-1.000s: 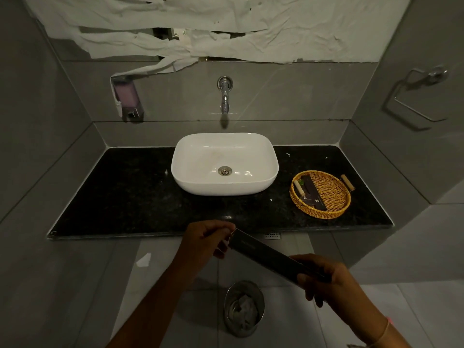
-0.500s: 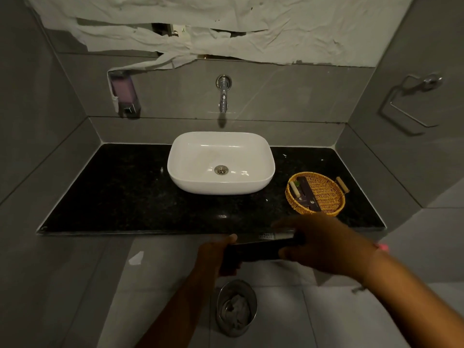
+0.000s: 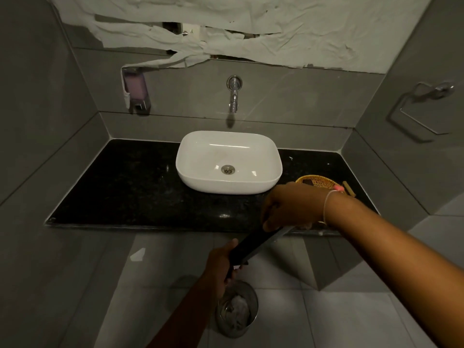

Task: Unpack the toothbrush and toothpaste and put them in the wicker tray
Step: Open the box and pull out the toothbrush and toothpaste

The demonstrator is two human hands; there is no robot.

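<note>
A long dark box (image 3: pixel 253 247) is held slanted in front of the counter edge. My left hand (image 3: pixel 223 266) grips its lower near end. My right hand (image 3: pixel 291 207) is closed over its upper far end. The wicker tray (image 3: pixel 317 180) sits on the black counter at the right, mostly hidden behind my right wrist; a dark packet shows at its left rim. The contents of the box are not visible.
A white basin (image 3: pixel 228 162) stands on the black counter (image 3: pixel 130 187) under a wall tap (image 3: pixel 234 96). A soap dispenser (image 3: pixel 135 90) hangs at the left. A steel bin (image 3: pixel 237 308) with crumpled paper stands on the floor below my hands.
The box has tilted from nearly level to slanted, its far end raised. My right hand has moved up and over the far end and now covers most of the tray.
</note>
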